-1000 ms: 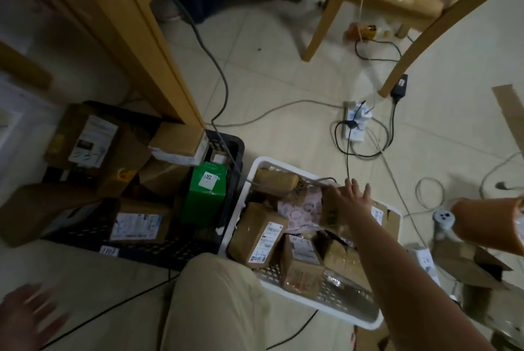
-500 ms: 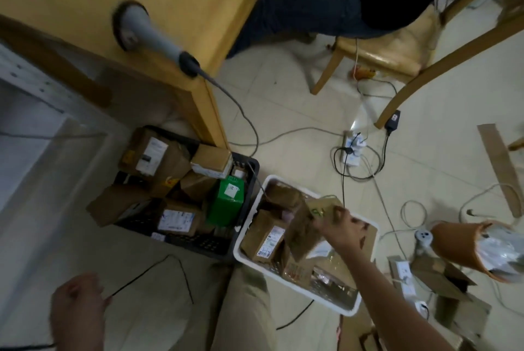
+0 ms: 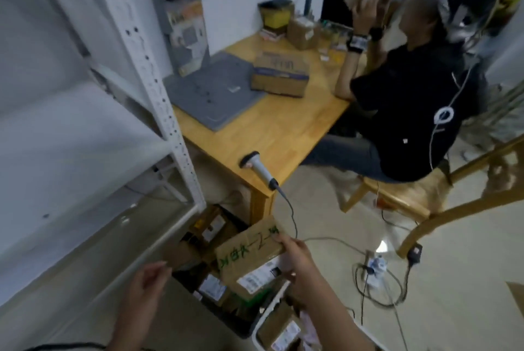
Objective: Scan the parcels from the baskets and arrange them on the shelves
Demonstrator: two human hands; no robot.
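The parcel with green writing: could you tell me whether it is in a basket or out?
Out: the right hand holds the parcel raised above the black basket.

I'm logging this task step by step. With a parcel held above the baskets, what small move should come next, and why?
Probably the left hand should reach up for the scanner. The right hand grips the parcel with its white label showing. The scanner lies at the corner of the table, handle towards the person, and the left hand holds nothing.
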